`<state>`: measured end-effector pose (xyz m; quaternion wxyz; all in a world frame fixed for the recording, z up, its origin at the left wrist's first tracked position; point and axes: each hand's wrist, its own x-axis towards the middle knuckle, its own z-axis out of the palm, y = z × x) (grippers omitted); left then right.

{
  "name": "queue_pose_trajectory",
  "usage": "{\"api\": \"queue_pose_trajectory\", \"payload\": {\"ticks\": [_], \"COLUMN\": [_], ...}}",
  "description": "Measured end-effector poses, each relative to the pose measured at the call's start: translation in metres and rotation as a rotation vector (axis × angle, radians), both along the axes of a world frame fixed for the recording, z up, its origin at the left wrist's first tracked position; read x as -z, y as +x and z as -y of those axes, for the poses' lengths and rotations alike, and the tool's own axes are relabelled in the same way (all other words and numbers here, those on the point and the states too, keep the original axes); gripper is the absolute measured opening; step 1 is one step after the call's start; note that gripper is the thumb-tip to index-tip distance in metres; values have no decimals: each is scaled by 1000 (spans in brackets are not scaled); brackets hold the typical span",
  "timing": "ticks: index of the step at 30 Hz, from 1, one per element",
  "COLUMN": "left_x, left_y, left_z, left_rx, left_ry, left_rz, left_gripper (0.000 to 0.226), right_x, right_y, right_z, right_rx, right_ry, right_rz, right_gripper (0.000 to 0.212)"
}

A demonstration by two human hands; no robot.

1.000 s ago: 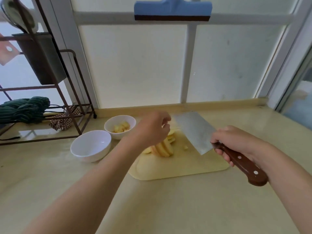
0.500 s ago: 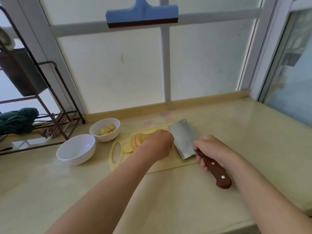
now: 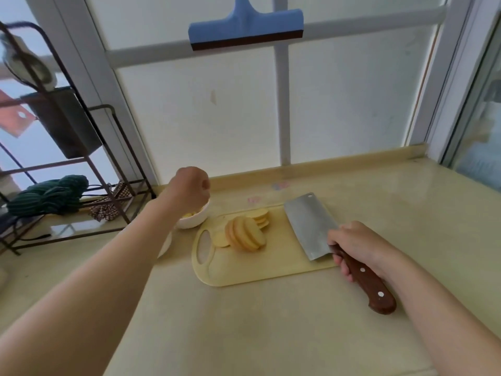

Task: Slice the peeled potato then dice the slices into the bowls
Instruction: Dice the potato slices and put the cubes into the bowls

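Observation:
A stack of round potato slices leans on the pale yellow cutting board, with a few flat slices behind it. My left hand hovers over the far white bowl, which holds diced potato. Its fingers point down behind the back of the hand, so anything in them is hidden. My right hand grips the brown handle of the cleaver, whose blade lies on the board's right side. My left forearm hides most of the second white bowl.
A dark metal rack stands at the left with a green cloth on its lower shelf. A frosted window with a blue squeegee runs behind the counter. A glass door closes the right side.
My left hand left the cutting board and moved up and left to above the far bowl. The cleaver blade now rests lower on the board. The camera view has shifted.

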<state>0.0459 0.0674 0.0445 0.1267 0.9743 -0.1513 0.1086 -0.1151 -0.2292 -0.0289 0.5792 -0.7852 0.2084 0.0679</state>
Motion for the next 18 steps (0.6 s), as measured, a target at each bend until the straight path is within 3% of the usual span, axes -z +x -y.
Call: {"api": "queue_pose_trajectory", "payload": {"ticks": [7,18], "left_x": [5,5], "left_y": [1,-51], "left_z": [-20,60], "left_rx": [-50,289], "left_ry": [-18,118], "left_rz": [-60,-113], "left_gripper": [19,35], "right_x": [2,1], "right_y": [2,0], "right_z": [0,-4], "right_rx": [8,22], "right_ry": [-6,-8], "right_rz": [-12,-3], "right_gripper": [7,7]}}
